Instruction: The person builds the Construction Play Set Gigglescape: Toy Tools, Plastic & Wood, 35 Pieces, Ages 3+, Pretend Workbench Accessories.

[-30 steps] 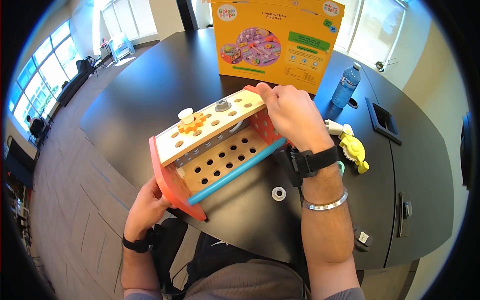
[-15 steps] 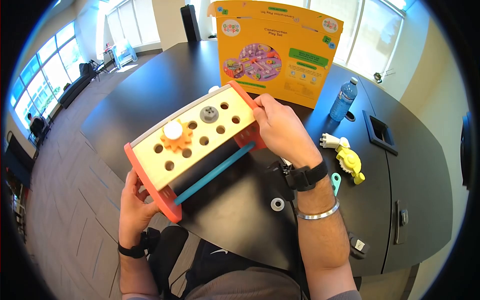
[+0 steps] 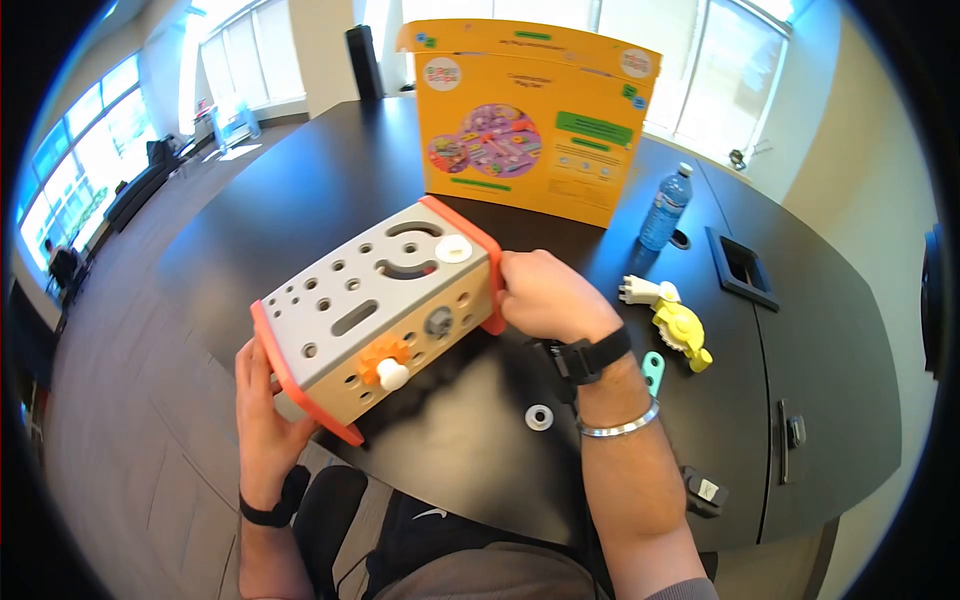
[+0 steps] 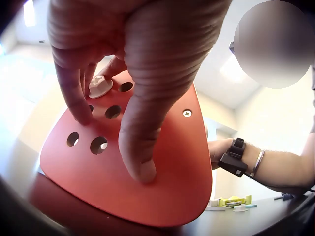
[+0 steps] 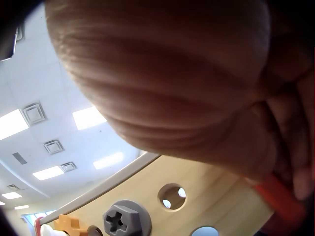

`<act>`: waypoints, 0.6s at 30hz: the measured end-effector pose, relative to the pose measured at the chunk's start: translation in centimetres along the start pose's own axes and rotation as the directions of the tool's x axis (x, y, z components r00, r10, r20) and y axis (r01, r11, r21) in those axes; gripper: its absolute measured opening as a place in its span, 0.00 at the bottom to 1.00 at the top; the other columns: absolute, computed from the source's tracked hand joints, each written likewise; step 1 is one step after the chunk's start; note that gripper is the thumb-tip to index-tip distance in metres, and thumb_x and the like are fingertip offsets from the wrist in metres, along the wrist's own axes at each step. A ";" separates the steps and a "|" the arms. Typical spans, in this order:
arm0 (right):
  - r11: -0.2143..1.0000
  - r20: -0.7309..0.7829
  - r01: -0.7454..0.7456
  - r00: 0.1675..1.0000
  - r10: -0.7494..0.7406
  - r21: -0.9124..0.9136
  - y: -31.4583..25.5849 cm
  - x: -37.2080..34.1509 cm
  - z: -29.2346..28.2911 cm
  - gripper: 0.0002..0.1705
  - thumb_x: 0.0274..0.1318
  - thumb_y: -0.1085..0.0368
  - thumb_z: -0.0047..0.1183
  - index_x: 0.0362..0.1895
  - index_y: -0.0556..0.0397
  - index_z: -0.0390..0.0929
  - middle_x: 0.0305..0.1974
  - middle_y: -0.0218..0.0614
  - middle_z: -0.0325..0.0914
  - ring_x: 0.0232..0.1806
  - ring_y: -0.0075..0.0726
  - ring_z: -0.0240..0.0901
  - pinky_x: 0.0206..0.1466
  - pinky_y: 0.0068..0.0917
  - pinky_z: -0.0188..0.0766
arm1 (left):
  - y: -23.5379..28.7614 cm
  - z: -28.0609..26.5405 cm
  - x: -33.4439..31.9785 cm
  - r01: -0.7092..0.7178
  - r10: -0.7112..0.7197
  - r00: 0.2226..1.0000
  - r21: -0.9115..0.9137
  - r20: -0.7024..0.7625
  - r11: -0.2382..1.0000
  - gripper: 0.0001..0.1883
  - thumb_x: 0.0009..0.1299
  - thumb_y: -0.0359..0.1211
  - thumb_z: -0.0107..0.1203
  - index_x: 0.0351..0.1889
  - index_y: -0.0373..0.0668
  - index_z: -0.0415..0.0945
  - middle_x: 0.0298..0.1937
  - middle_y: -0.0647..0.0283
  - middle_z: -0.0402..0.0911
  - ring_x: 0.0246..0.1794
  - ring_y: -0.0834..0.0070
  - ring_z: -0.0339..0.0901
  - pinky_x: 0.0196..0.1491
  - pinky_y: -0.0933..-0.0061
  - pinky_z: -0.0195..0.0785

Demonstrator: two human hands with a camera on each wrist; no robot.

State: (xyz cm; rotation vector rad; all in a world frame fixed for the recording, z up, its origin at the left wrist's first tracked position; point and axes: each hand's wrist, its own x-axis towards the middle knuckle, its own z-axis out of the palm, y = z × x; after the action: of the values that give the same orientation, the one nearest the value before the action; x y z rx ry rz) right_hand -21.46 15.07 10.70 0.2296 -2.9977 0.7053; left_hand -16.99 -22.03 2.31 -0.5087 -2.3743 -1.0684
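Observation:
A toy workbench with a grey perforated panel (image 3: pixel 385 300) is held tilted above the black table. My left hand (image 3: pixel 266 430) grips its left red end panel (image 4: pixel 179 196); in the left wrist view the thumb and fingers lie against that panel, near a white bolt head (image 4: pixel 100 86). At the opposite end, my right hand (image 3: pixel 557 297) holds the right red end panel (image 3: pixel 470 230), its fingertips partly hidden. On the wooden side are an orange gear (image 3: pixel 378 356) with a white peg (image 3: pixel 392 375), and a grey bolt (image 5: pixel 127 220). A white disc (image 3: pixel 454 249) sits on the grey panel.
A yellow box (image 3: pixel 590 95) stands behind, beside a water bottle (image 3: pixel 667 210). Right of my right hand lie a yellow-and-white toy tool (image 3: pixel 680 325) and a teal strip (image 3: pixel 652 372). A white ring-shaped piece (image 3: pixel 539 417) lies near the front table edge (image 3: pixel 480 515).
The workbench has turned in both hands: its open inside, then its wooden side faced up, and now the grey panel does. The head view has shifted slightly.

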 end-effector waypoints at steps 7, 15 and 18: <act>1.000 -0.089 -0.008 0.996 0.010 0.024 0.4 -0.6 0.2 0.14 0.61 0.70 0.56 0.45 0.64 0.88 0.47 0.68 0.88 0.55 0.72 0.87 0.62 0.57 0.84 | 0.1 0.0 -0.1 0.040 -0.040 0.999 -0.092 0.008 0.995 0.53 0.59 0.22 0.79 0.84 0.42 0.65 0.75 0.59 0.72 0.66 0.65 0.83 0.65 0.62 0.81; 0.992 -0.439 -0.032 0.898 -0.026 -0.124 6.2 -6.3 -2.4 0.16 0.62 0.58 0.73 0.45 0.57 0.85 0.43 0.56 0.89 0.51 0.68 0.87 0.54 0.60 0.83 | -0.8 -0.5 -0.3 0.056 -0.053 0.998 -0.094 0.034 0.994 0.44 0.69 0.16 0.63 0.86 0.41 0.63 0.78 0.59 0.72 0.64 0.66 0.83 0.63 0.64 0.81; 0.900 -0.477 -0.376 0.846 0.237 -0.222 9.9 -9.6 -3.8 0.19 0.61 0.57 0.75 0.49 0.54 0.85 0.47 0.49 0.90 0.54 0.64 0.86 0.58 0.57 0.84 | -0.4 -0.4 0.2 -0.078 0.041 0.974 -0.157 -0.224 0.984 0.39 0.73 0.14 0.55 0.84 0.41 0.65 0.80 0.58 0.71 0.64 0.66 0.82 0.61 0.67 0.80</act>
State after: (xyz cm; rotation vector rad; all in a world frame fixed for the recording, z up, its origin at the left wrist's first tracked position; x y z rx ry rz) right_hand -13.45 26.79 8.91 -0.3929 -2.6615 0.2406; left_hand -17.22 -22.59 2.42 -0.4887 -2.0773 -1.2336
